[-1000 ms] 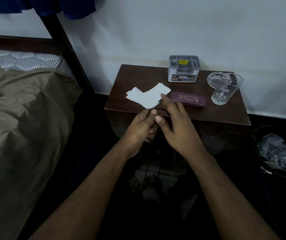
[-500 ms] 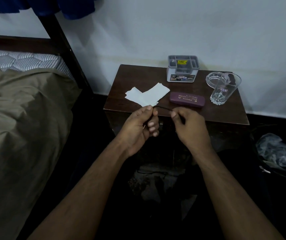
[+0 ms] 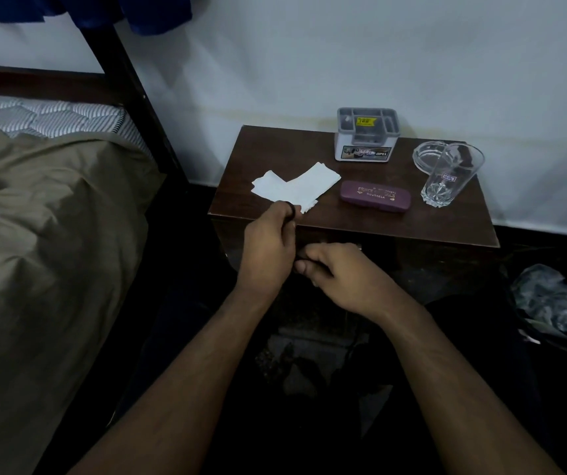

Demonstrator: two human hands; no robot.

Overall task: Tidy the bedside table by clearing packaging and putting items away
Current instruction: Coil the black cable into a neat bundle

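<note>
The left hand [image 3: 270,243] is closed in a fist on a thin black cord [image 3: 291,212], and a small loop of it comes out over the fingers. The right hand [image 3: 338,272] is just beside it, a little lower and nearer to the person, with curled fingers. I think it pinches the same cord, but the dim light hides this, so I cannot tell for sure.

It seems the step in hand is to wind the cord into a small coil before it is put away. The next move probably needs the right hand to feed the loose part, which looks to hang down into the dark below the hands, while the left hand holds the loops tight so they do not spring open.

Just beyond the left hand, at the near edge of the bedside table [image 3: 378,224], lie flat white paper pieces [image 3: 295,188], thin and with one ragged edge. They look like the packaging that is not yet cleared. Beyond the right hand lies a long purple case [image 3: 375,200], hard and rounded, with gold letters. Further away stands a grey plastic organizer [image 3: 367,133] with compartments. Far to the right of both hands stands a clear faceted glass [image 3: 448,180], close to a round glass ashtray [image 3: 427,156] behind it.
</note>
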